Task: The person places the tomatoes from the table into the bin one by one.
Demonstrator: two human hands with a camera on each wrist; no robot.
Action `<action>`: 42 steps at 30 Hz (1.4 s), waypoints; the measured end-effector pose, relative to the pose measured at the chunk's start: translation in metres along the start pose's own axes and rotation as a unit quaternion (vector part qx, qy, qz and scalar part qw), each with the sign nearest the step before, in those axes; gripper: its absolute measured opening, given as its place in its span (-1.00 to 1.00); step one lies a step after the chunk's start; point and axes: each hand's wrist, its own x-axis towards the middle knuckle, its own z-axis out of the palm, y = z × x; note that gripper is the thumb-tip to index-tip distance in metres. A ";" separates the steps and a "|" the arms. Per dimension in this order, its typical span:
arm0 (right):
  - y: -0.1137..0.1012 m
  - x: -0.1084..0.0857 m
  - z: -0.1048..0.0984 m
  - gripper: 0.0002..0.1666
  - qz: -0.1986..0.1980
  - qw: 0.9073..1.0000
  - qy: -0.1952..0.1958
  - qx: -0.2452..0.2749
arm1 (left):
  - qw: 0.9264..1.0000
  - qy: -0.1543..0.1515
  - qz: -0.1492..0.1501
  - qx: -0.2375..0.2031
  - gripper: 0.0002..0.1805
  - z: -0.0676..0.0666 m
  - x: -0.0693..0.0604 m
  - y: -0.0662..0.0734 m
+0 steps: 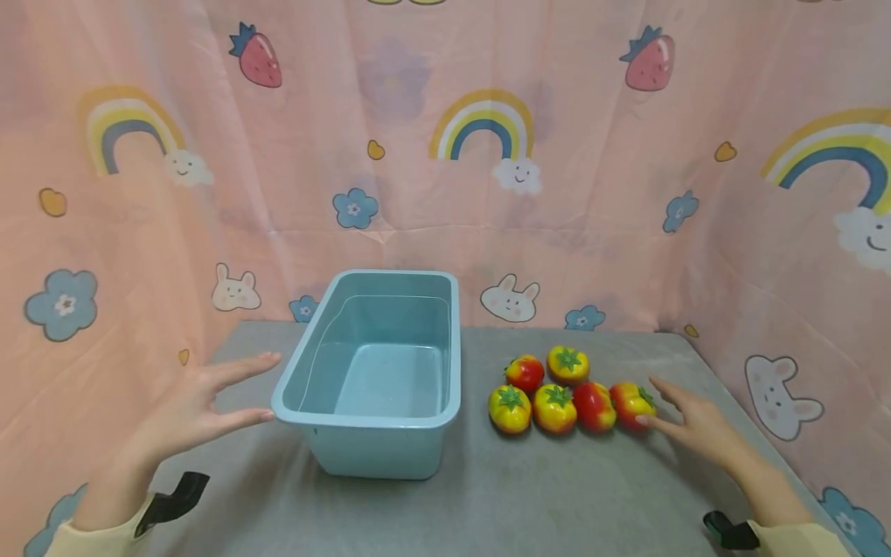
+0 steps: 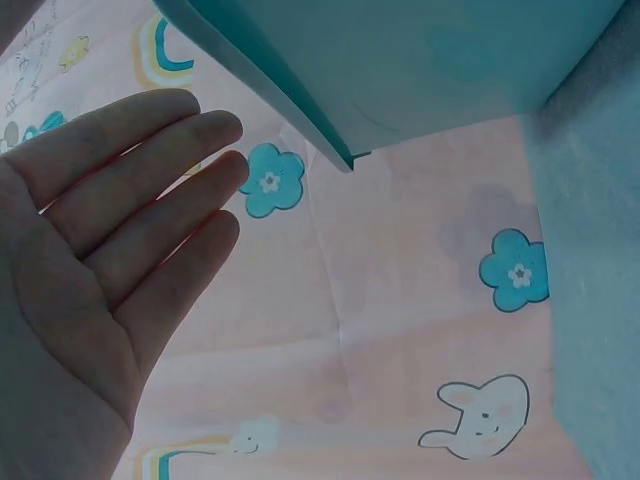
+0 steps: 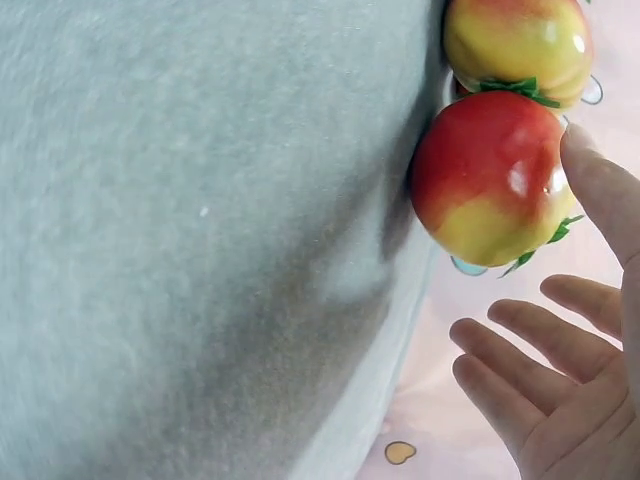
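The right hand (image 1: 696, 418) has a wide grip, seemingly to span the end tomato (image 1: 630, 404) on the surface (image 1: 557, 495); contact is unclear. The left hand (image 1: 191, 406), also spread and holding nothing, likely suits the nearby tub's rim (image 1: 365, 421).

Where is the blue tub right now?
In the head view, the blue tub stands left of centre on the grey table, between the left hand and the red-and-yellow tomatoes.
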 end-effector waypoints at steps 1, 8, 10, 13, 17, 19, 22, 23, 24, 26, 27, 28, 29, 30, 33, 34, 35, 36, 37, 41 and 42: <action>0.000 -0.001 0.001 -0.08 0.002 1.000 -0.002 0.002 | 1.000 -0.001 0.006 0.000 -0.27 0.000 0.001 0.001; -0.002 0.001 0.005 -0.03 0.016 1.000 -0.020 0.009 | 1.000 -0.009 0.017 -0.009 -0.32 0.005 0.007 0.003; -0.003 0.002 0.007 -0.01 0.021 0.999 -0.025 0.013 | 1.000 -0.007 0.017 -0.008 -0.32 0.005 0.007 0.002; -0.005 0.003 0.009 -0.02 0.024 0.999 -0.025 0.019 | 1.000 -0.008 0.012 -0.006 -0.32 0.006 0.008 0.002; -0.004 0.005 0.013 -0.01 0.032 0.999 -0.025 0.019 | 1.000 -0.014 0.000 0.012 -0.33 0.005 0.008 0.003; -0.003 0.006 0.015 -0.01 0.036 0.999 -0.023 0.019 | 0.999 -0.021 -0.009 0.023 -0.34 0.005 0.008 0.004; -0.002 0.007 0.018 0.01 0.043 0.999 -0.024 0.020 | 0.999 -0.033 -0.026 0.028 -0.36 0.004 0.008 0.005; -0.002 0.008 0.019 0.01 0.046 0.998 -0.025 0.022 | 0.998 -0.038 -0.032 0.026 -0.37 0.003 0.008 0.006; -0.002 0.008 0.020 0.02 0.049 0.998 -0.028 0.024 | 0.998 -0.043 -0.039 0.023 -0.37 0.003 0.008 0.006; -0.002 0.009 0.020 0.02 0.053 0.998 -0.032 0.028 | 0.997 -0.052 -0.051 0.015 -0.37 0.003 0.008 0.006; -0.003 0.010 0.020 0.02 0.054 0.997 -0.034 0.030 | 0.997 -0.056 -0.056 0.011 -0.37 0.002 0.008 0.007; -0.003 0.010 0.020 0.02 0.055 0.997 -0.036 0.032 | 0.996 -0.059 -0.059 0.006 -0.37 0.002 0.008 0.007; -0.004 0.011 0.020 0.01 0.056 0.997 -0.038 0.035 | 0.996 -0.063 -0.062 0.000 -0.37 0.002 0.008 0.007; -0.004 0.011 0.019 0.01 0.056 0.997 -0.040 0.038 | 0.996 -0.066 -0.066 -0.004 -0.37 0.002 0.008 0.007; -0.006 0.012 0.018 -0.01 0.058 0.996 -0.046 0.045 | 0.995 -0.069 -0.071 -0.009 -0.37 0.001 0.009 0.008; -0.006 0.012 0.018 -0.01 0.059 0.996 -0.047 0.047 | 0.995 -0.070 -0.073 -0.009 -0.37 0.001 0.010 0.008; -0.007 0.013 0.018 -0.01 0.060 0.996 -0.050 0.048 | 0.995 -0.071 -0.075 -0.008 -0.37 0.001 0.010 0.008; -0.007 0.013 0.018 -0.01 0.062 0.996 -0.052 0.049 | 0.994 -0.072 -0.078 -0.007 -0.37 0.001 0.010 0.009; -0.007 0.013 0.018 -0.01 0.063 0.995 -0.054 0.049 | 0.994 -0.073 -0.080 -0.007 -0.36 0.001 0.010 0.009; -0.009 0.013 0.017 -0.01 0.065 0.995 -0.059 0.051 | 0.993 -0.080 -0.090 -0.009 -0.36 0.000 0.010 0.010; -0.009 0.013 0.017 -0.01 0.064 0.995 -0.058 0.051 | 0.992 -0.081 -0.092 -0.009 -0.36 0.000 0.011 0.010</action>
